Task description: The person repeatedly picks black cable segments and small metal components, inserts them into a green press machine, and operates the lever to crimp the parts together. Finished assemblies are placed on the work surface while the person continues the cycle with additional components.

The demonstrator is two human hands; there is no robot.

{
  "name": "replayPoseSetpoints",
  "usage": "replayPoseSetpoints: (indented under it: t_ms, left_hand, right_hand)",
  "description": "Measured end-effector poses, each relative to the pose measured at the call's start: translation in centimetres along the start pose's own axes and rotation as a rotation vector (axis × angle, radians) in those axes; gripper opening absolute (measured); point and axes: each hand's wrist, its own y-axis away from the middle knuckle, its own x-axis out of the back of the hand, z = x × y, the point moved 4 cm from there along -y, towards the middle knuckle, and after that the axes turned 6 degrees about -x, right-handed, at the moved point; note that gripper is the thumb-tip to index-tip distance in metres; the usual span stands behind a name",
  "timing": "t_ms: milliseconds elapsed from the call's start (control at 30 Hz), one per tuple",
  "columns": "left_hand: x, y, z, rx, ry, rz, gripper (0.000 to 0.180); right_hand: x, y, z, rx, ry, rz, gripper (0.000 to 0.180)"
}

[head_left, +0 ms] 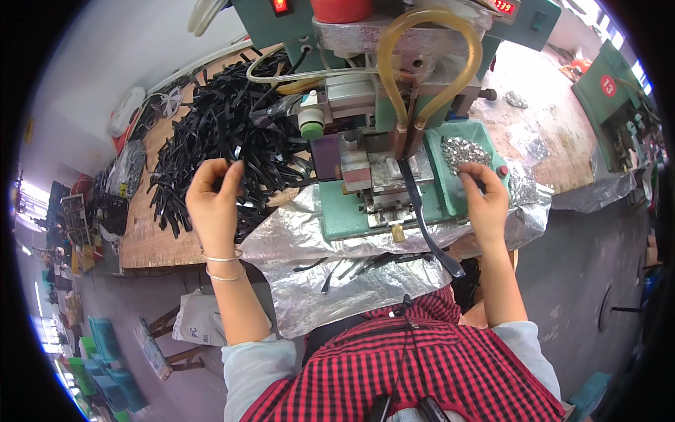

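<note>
On the bench, left hand (213,193) pinches a thin, glossy black strip (239,165); right hand's (484,200) grip unclear.

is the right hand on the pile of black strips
No, the right hand is at the green tray of small silvery metal pieces, while the left hand reaches into the black strips.

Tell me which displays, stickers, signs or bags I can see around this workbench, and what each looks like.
Red digit display: top edge, on the green machine, small and rectangular.
Red lit switch: top left of the machine, square and glowing.
Round red sticker: on the second green machine at right, with white figures.
White printed bag: on the floor under the bench, lower left, crumpled.
</note>
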Motion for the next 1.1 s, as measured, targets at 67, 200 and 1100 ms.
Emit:
replayPoseSetpoints:
  t_ms: [67,200,1100]
  left_hand:
    - [-2.1,0.2,-1.9,0.049,0.137,-0.064,0.011]
    - [-6.3,1.9,-9.2,0.204,-0.074,-0.226,0.013]
    - [-6.0,7.5,11.5,-0.817,0.235,0.126,0.019]
  right_hand:
    - [-1.5,-0.3,-1.7,0.051,-0.035,0.016,0.014]
    - [-2.9,-0.5,-1.2,0.135,0.026,0.059,0.013]
    - [-6.0,1.3,-12.9,-0.07,-0.717,-0.222,0.049]
